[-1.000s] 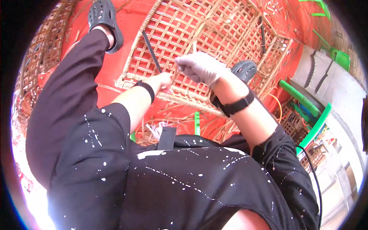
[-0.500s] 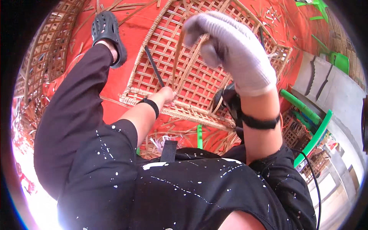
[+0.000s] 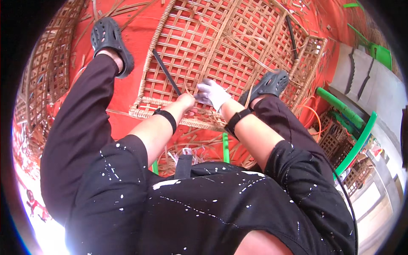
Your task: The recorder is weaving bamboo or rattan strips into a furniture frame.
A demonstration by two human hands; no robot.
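A large woven cane panel (image 3: 146,87) with an open lattice and a wrapped rim lies in front of me. My bare left hand (image 3: 185,103) is closed at its near border, pinching a thin cane strip (image 3: 187,88). Right beside it, my right hand (image 3: 211,94), in a white knit glove, has its fingers bent down at the weave; what they grip is hidden. A flat black bar (image 3: 166,72) runs across the lattice to just above my left hand. Another black bar (image 3: 292,37) lies at the panel's right side.
My shoes flank the work, the right one (image 3: 272,83) on the panel. Loose cane strips (image 3: 127,9) litter the red floor covering (image 3: 146,25). More woven cane (image 3: 51,55) stands at the left. A green-edged stool or frame (image 3: 340,109) and a grey slab (image 3: 361,80) are at the right.
My right hand has dropped from high above the panel, where it held up a cane strip, to beside my left hand. My left hand stays at the near border.
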